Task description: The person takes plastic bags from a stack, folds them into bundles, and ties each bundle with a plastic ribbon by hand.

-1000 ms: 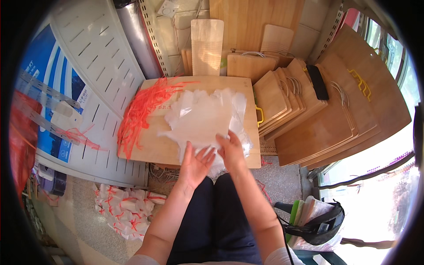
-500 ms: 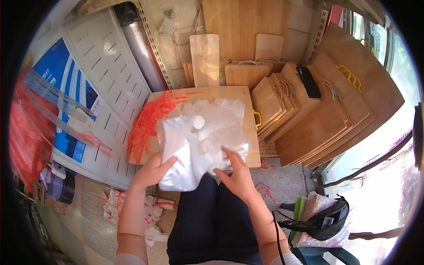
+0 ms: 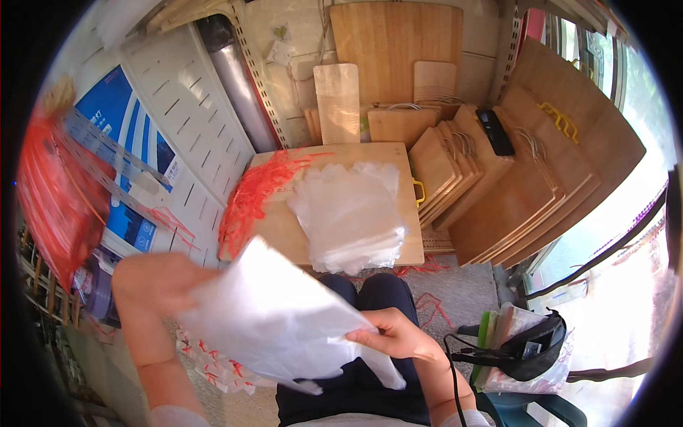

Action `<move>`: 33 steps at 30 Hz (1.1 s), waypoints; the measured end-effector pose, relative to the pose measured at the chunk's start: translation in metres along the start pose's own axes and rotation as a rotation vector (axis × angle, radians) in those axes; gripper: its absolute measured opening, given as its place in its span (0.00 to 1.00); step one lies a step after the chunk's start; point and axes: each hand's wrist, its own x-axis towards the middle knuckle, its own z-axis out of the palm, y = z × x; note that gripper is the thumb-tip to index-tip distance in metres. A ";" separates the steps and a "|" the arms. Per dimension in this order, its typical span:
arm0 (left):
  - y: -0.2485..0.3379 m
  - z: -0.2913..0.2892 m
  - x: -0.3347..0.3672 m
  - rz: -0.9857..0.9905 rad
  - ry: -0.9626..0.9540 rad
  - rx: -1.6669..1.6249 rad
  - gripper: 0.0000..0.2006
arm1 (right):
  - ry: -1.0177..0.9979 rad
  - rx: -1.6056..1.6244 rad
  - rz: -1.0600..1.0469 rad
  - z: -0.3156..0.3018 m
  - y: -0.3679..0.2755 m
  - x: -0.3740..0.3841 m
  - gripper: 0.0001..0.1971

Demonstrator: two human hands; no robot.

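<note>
A white plastic bag is stretched over my lap, its lower right end split into strips like handles. My right hand pinches its right edge between thumb and fingers. At the bag's left edge is my left hand, smeared by motion, its fingertips partly hidden, so its grip cannot be made out. Beyond, a stack of clear-white plastic bags lies on a wooden board. A heap of red plastic ties lies on the board's left side.
Wooden cutting boards lean in a row at the right, a black phone on top of them. A red bag hangs at the left. Small white bundles with red ties lie on the floor. A black pouch rests on a green chair.
The white bag has come off the stack toward my lap. My left hand has swung left and nearer; my right hand has moved nearer and now pinches the bag's edge.
</note>
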 end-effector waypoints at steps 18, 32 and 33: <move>-0.093 0.298 0.193 -0.350 0.907 -1.190 0.14 | 0.572 0.116 0.478 -0.052 0.128 0.000 0.18; -0.039 0.208 0.148 -0.151 0.641 -1.748 0.15 | 0.695 0.174 0.497 -0.001 0.093 -0.045 0.36; -0.042 0.202 0.153 -0.148 0.645 -1.752 0.15 | 0.675 0.194 0.495 -0.002 0.091 -0.044 0.34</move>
